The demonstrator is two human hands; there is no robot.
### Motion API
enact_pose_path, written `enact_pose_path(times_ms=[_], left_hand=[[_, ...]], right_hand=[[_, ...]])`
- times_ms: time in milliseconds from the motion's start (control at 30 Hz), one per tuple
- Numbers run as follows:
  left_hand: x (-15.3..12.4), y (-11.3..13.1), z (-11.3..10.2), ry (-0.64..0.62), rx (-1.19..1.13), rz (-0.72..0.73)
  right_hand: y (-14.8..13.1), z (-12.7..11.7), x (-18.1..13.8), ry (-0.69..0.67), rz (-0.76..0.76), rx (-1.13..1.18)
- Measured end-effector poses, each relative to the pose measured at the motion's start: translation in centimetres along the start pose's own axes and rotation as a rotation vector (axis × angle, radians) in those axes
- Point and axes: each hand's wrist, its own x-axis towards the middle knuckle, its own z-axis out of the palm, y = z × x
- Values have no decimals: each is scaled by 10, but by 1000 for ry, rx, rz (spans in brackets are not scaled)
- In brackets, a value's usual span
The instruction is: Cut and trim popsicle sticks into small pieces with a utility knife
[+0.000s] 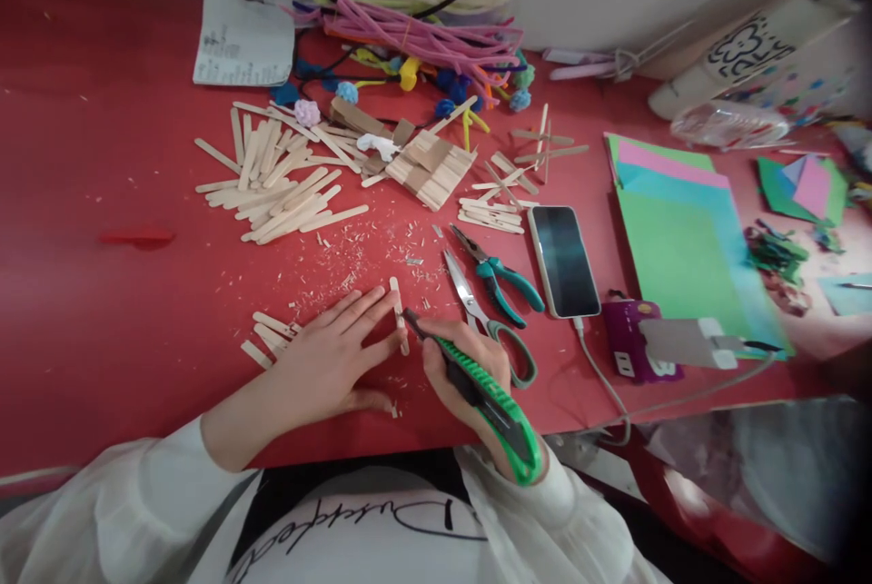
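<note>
My left hand (333, 357) lies flat on the red table (102, 330), fingers stretched out, its fingertips pressing down a short wooden craft stick (399, 311). My right hand (463, 366) is closed round a green and black utility knife (487, 393), whose blade tip touches that stick. Several cut stick pieces (269, 339) lie just left of my left hand. Wood shavings (354, 266) are scattered on the table above the hands.
Scissors (487, 321), teal-handled pliers (500, 275) and a phone (563, 260) on a cable lie right of my hands. A pile of craft sticks (282, 184), a glued stick panel (432, 168) and pipe cleaners (422, 34) sit further back. Coloured paper sheets (681, 239) lie at right.
</note>
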Motion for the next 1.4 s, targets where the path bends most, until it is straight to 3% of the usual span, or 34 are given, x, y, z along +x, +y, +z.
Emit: enact_pose_path(times_ms=[167, 700, 900, 1033, 1200, 1400], left_hand=[[0, -1, 1, 27, -43, -6], [1, -3, 0, -1, -54, 14], [2, 0, -1, -12, -57, -1], [3, 2, -1, -9, -48, -7], [3, 5, -2, -6, -16, -36], [2, 7, 0, 6, 0, -47]], right_hand=[[-5, -2, 6, -43, -74, -1], [-3, -1, 5, -60, -36, 12], [-8, -3, 13, -105, 103, -2], [-9, -1, 14, -70, 181, 42], [-9, 6, 12, 26, 324, 255], [-20, 3, 2, 68, 218, 91]])
